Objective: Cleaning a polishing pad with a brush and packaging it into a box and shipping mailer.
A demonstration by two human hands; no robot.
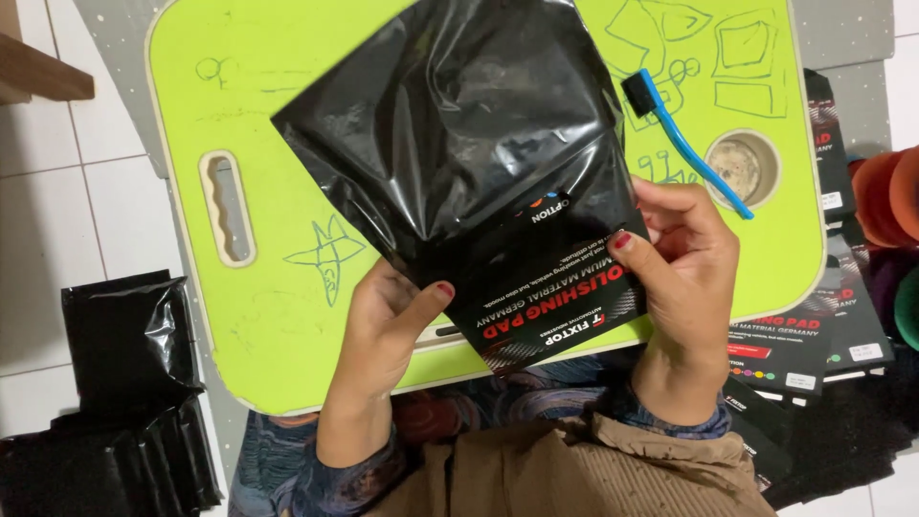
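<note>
We see both hands holding one glossy black bag [459,163] over the lime-green lap table [239,105], centre of frame. The bag's upper part is plain shiny plastic and sits tilted, one corner pointing to mid-left. Its lower end carries a black printed card [546,306] with white and red lettering, upside down from this view.

Left hand [383,335], lower centre-left: curled under the bag's lower left edge, thumb pressed on top of the plastic, other fingers hidden beneath. So it's pinching the bag.

Right hand [684,278], lower centre-right: gripping the bag's right edge at the card, thumb on the front face, fingers bent behind and beside it. Also pinching the bag. Both thumbnails are painted red.

On the table, upper right: a blue-handled brush [684,144] with a black head, lying diagonally, lower end next to a round recess [742,168] in the tabletop. The brush is apart from the bag and near the right hand but not touching it. Blue scribbled drawings sit on the green surface, and a slot handle [227,206] is cut into the table at left.

Lower left of frame: a pile of black bags [120,402] on the white tiled floor [57,211]. Right edge: a stack of black printed packs [804,345] partly under the table, and orange round pads [890,191] at far right. Bottom centre: our brown clothing and patterned sleeves.
</note>
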